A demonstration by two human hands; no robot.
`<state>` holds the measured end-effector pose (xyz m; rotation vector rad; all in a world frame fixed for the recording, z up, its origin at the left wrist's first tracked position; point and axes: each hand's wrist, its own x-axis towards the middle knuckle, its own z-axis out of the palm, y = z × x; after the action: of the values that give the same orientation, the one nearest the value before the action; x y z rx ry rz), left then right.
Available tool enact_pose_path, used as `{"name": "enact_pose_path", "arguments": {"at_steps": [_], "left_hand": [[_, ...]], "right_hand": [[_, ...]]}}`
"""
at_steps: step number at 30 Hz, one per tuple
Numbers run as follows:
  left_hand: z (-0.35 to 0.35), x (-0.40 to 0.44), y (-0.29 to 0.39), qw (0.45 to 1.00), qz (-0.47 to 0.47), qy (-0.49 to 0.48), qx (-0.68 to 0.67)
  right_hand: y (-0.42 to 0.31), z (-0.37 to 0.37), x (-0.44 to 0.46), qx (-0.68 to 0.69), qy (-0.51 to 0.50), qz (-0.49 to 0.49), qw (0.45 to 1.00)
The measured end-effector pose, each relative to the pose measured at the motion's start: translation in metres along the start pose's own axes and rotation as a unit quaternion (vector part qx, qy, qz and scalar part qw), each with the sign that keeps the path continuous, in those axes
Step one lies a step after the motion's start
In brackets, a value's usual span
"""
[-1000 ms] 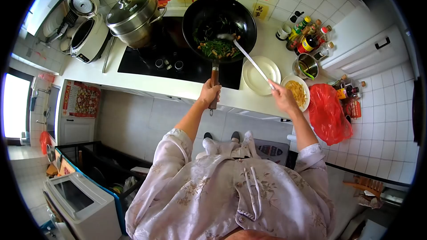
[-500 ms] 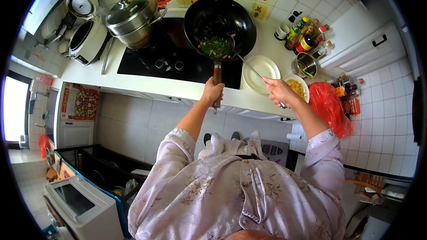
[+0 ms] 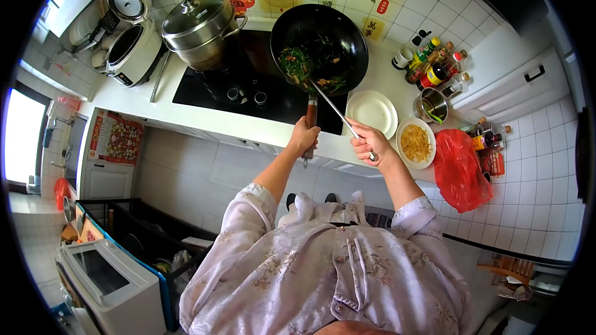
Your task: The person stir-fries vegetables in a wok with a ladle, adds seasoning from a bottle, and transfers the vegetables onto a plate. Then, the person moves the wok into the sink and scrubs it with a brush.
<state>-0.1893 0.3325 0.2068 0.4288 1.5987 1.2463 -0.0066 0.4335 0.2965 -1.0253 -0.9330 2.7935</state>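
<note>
My left hand (image 3: 305, 137) is wrapped round the brown wooden handle (image 3: 311, 113) of a black wok (image 3: 347, 37). Green vegetables with small brown pieces (image 3: 295, 62) lie in the wok, mostly on its left side, with some near the handle. My right hand (image 3: 370, 143) grips a long metal ladle (image 3: 335, 108), whose far end reaches into the food at the wok's near edge; its bowl is hard to make out. Right of the wok sits a pale plate (image 3: 372, 113) with nothing on it. Beside my right hand a white dish (image 3: 403, 155) holds yellow shreds (image 3: 415, 143).
A lidded steel pot (image 3: 200, 40) stands at the left of the black hob (image 3: 205, 90), past it an open rice cooker (image 3: 130, 49). Bottles (image 3: 434, 74), a metal cup (image 3: 430, 105) and a red plastic bag (image 3: 459, 170) are on the right.
My right hand has moved left and down with the ladle, whose far end shifted toward the wok's near left side. The vegetables have moved left and spread apart. The whole view has shifted slightly.
</note>
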Motion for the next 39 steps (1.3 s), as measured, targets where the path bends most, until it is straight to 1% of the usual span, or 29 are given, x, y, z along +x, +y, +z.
{"name": "enact_pose_path", "arguments": {"at_steps": [1, 2, 3, 7, 11, 13, 17, 20, 22, 25, 27, 30, 33, 34, 35, 38, 39], "left_hand": [[0.000, -0.002, 0.000, 1.000, 0.000, 0.003, 0.002], [0.000, -0.002, -0.001, 1.000, 0.000, 0.003, 0.004], [-0.001, -0.002, -0.001, 1.000, -0.007, -0.005, -0.006], [-0.001, 0.001, -0.004, 1.000, -0.004, -0.010, -0.021], [-0.004, 0.002, -0.002, 1.000, -0.013, -0.012, -0.022], [-0.004, 0.002, -0.005, 1.000, -0.009, -0.011, -0.016], [-0.005, 0.005, -0.009, 1.000, -0.008, -0.018, -0.021], [-0.006, 0.005, -0.010, 0.999, -0.006, -0.019, -0.027], [-0.005, 0.005, -0.010, 0.999, -0.004, -0.016, -0.032], [-0.006, 0.006, -0.010, 0.999, -0.001, -0.020, -0.039], [-0.006, 0.005, -0.009, 0.999, -0.003, -0.022, -0.038], [-0.006, 0.004, -0.007, 0.999, -0.004, -0.022, -0.036], [-0.006, 0.005, -0.007, 0.999, -0.006, -0.023, -0.037], [-0.007, 0.006, -0.007, 0.999, 0.000, -0.022, -0.034], [-0.007, 0.007, -0.008, 0.999, 0.006, -0.021, -0.033], [-0.007, 0.007, -0.008, 0.999, 0.001, -0.023, -0.046], [-0.007, 0.008, -0.008, 0.999, -0.001, -0.023, -0.046]], "right_hand": [[0.005, 0.001, 0.003, -0.009, 0.004, -0.003, 1.000], [0.005, -0.003, 0.005, 0.021, -0.009, -0.004, 1.000], [0.004, -0.001, 0.004, 0.021, -0.010, -0.005, 1.000], [0.008, 0.003, 0.008, -0.007, 0.009, -0.019, 1.000], [0.005, 0.000, 0.012, 0.023, -0.020, -0.020, 0.999], [0.006, 0.004, 0.012, -0.015, 0.035, -0.034, 0.999], [0.008, -0.004, 0.010, -0.017, 0.033, -0.041, 0.998], [0.008, -0.011, 0.004, 0.018, 0.032, -0.034, 0.999], [0.008, -0.015, -0.005, 0.027, 0.008, -0.047, 0.999], [0.007, -0.019, -0.019, 0.050, 0.006, -0.060, 0.997], [0.005, -0.020, -0.035, 0.030, 0.020, -0.074, 0.997], [0.004, -0.028, -0.060, 0.059, -0.002, -0.094, 0.994], [0.009, -0.038, -0.094, 0.072, 0.017, -0.103, 0.992], [0.012, -0.044, -0.104, 0.090, 0.007, -0.110, 0.990], [0.017, -0.048, -0.116, 0.093, 0.011, -0.110, 0.990], [0.028, -0.055, -0.149, 0.084, 0.080, -0.126, 0.985], [0.034, -0.060, -0.156, 0.086, 0.083, -0.125, 0.985]]}}
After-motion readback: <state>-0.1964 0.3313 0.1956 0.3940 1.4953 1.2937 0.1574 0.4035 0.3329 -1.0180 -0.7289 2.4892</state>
